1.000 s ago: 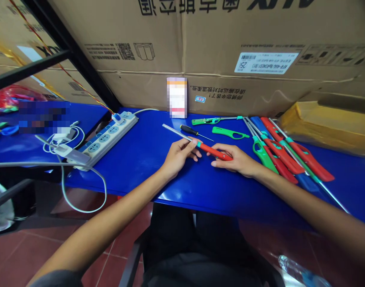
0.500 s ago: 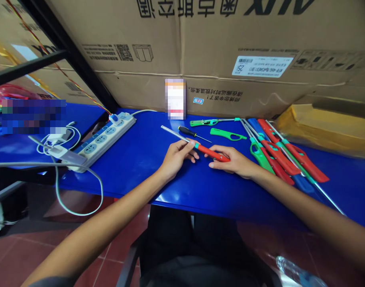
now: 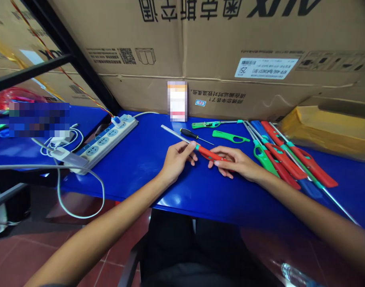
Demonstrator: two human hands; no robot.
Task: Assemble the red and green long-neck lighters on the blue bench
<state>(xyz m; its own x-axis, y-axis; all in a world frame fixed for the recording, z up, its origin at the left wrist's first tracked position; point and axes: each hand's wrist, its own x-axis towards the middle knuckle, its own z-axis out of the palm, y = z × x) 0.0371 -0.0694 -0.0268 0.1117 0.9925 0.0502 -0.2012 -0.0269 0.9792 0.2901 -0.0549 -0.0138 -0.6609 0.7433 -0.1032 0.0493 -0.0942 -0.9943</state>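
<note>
Between my hands is a red long-necked gas lighter point(image 3: 211, 154) with a silver tube that points to the upper left. My left hand point(image 3: 177, 160) pinches it where the tube meets the teal collar. Fingers of my right hand point(image 3: 232, 161) close round the red handle and cover its rear end. Just beyond lies a screwdriver point(image 3: 188, 133) with a black and yellow handle. A loose green handle shell point(image 3: 230, 136) rests behind my right hand, with an opened green lighter point(image 3: 207, 124) farther back. Several red, green and blue lighters point(image 3: 285, 159) are piled to the right.
On the left of the blue table point(image 3: 134, 175) stands a power strip point(image 3: 106, 141) with plugs and a looping white cable point(image 3: 102, 199). A screen-like upright card point(image 3: 177, 101) leans on the large cardboard box point(image 3: 212, 40). An open carton point(image 3: 328, 129) sits at the back right.
The red lighter has been rolled about its length, so its trigger opening now shows. My right hand's fingers have shifted around the handle; my left hand keeps its pinch.
</note>
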